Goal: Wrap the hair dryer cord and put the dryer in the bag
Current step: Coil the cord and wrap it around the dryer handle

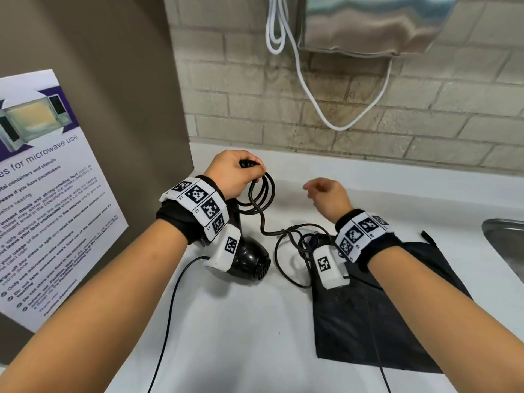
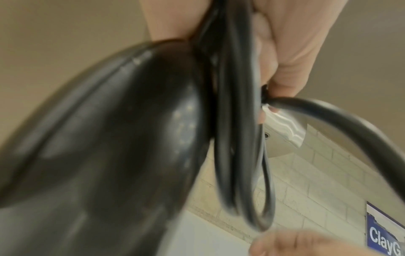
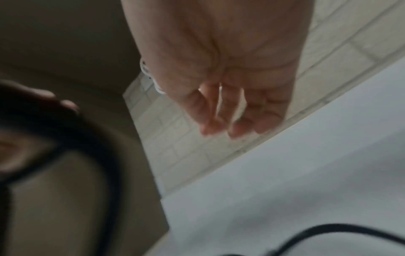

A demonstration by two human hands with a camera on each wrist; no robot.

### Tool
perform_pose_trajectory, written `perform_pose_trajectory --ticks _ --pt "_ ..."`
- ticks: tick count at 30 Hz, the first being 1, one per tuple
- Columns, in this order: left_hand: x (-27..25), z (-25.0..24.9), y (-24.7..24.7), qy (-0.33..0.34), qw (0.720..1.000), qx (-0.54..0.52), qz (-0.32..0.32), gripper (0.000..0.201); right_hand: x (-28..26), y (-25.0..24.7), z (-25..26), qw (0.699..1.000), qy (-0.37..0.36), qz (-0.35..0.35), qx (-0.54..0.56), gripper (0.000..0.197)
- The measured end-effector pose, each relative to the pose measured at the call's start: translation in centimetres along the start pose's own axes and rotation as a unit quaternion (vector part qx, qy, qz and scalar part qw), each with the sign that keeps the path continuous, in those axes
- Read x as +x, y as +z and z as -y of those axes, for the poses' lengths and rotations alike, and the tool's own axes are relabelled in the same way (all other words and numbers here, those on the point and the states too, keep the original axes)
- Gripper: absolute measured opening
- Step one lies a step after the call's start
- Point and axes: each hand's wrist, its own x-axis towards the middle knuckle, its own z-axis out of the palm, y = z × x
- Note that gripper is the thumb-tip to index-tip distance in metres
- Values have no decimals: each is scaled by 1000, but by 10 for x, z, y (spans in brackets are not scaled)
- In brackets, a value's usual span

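Fingers of the left hand [image 1: 231,174] are curling tight around the dryer's handle and a few loops of the black cord [image 1: 262,194]. Its round black body, the hair dryer [image 1: 252,262], is hanging low under that wrist, just over the white counter [image 1: 235,321]. Loose and holding nothing, the right hand [image 1: 329,195] is floating beside the loops. More cord is lying in a messy tangle [image 1: 295,245] near the flat black bag [image 1: 377,313]. I think the wrapping step is only partly done. Next, the free hand needs to pick up the loose cord, untangle it, and bring another loop over.
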Motion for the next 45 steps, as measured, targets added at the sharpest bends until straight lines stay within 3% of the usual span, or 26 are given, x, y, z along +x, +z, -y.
perform_pose_trajectory --ticks 2,4,6,10,15,17,18,21,23,27,34,39,41,43,45 --pt "-1 -1 0 -4 1000 -4 4 4 7 -3 -21 983 50 89 -153 27" --pt "-2 -3 1 -8 1000 -7 12 4 10 1 -39 934 51 183 -303 35" --pt "-3 -4 3 -7 1000 -5 19 4 10 11 -49 891 42 244 -381 46" --pt "-5 -5 4 -6 1000 -9 17 5 15 28 -58 862 61 280 -419 53" --pt "-5 -5 -1 -15 1000 -21 0 7 23 34 -55 834 47 284 -471 32" --pt "-3 -3 -5 -20 999 -25 -3 10 21 28 -43 844 55 282 -453 31" --pt "-2 -1 -6 -23 999 -26 -5 13 19 23 -35 863 38 262 -430 31" --pt "1 4 -11 -40 998 -43 -13 20 4 0 1 953 -47 132 -267 28" --pt "4 6 -12 -46 997 -52 -22 21 -7 -9 23 976 -124 48 -174 24" --pt "9 8 -10 -48 997 -50 -34 20 -25 -6 51 965 -221 68 -122 19" --pt "12 10 -10 -49 995 -62 -55 21 -36 10 54 943 -269 87 -178 15" --pt "8 2 -3 -31 998 -52 -13 13 -41 27 56 947 -242 59 -204 15" --pt "4 -4 4 -21 999 -50 5 7 -42 37 59 974 -189 28 -121 9" --pt "2 -7 10 -3 999 -42 25 9 -38 42 62 991 -120 -48 -30 21" --pt "0 -8 15 16 999 -20 44 10 -33 39 66 993 -61 -94 -26 32"
